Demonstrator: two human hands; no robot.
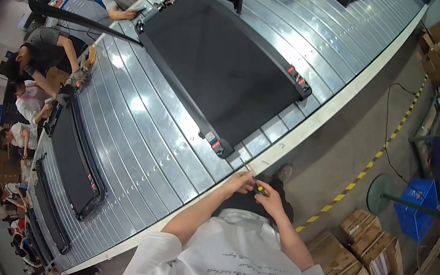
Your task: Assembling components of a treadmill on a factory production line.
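Observation:
My left hand (pixel 237 183) and my right hand (pixel 270 198) meet close together in front of my white shirt, just off the white edge of the metal slat conveyor (pixel 150 144). Between their fingers is a small tool with a yellow and black tip (pixel 259 188); both hands pinch it. A black treadmill deck (pixel 217 63) lies on the conveyor ahead of me, its near corner with red parts (pixel 217 146) closest to my left hand.
Another black treadmill (pixel 72 158) lies further left on the conveyor. Several people work along its far side at upper left. Cardboard boxes (pixel 366 262), a blue crate (pixel 417 207), a fan stand and yellow-black floor tape (pixel 359 175) are on my right.

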